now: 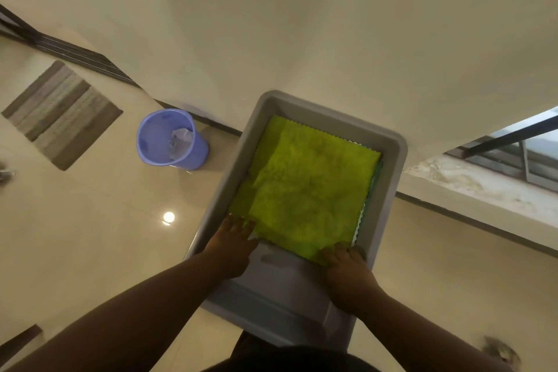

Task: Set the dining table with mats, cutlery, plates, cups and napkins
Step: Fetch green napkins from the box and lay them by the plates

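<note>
1. We look down at a grey plastic bin [389,157], which the person holds or has in front of the body; we cannot tell what carries it.
2. Inside the bin lies a lime-green fluffy cloth [311,187], folded flat, and it covers most of the bottom of the bin.
3. Under the green cloth we see the zigzag edge of another cloth [360,214], greenish, at the right side; only a thin strip of it shows.
4. The left hand [232,246] is inside the bin at the near left corner of the green cloth. Its fingertips touch the edge of the cloth, but we cannot tell whether they pinch it.
5. The right hand [347,275] is at the near right corner of the green cloth. Its fingers are bent over the edge, and the cloth seems gripped there.
6. On the tiled floor [99,235], to the left of the bin, stands a blue plastic bucket [169,139] with something pale inside.
7. Farther left a striped brown floor mat [60,115] lies on the floor.
</note>
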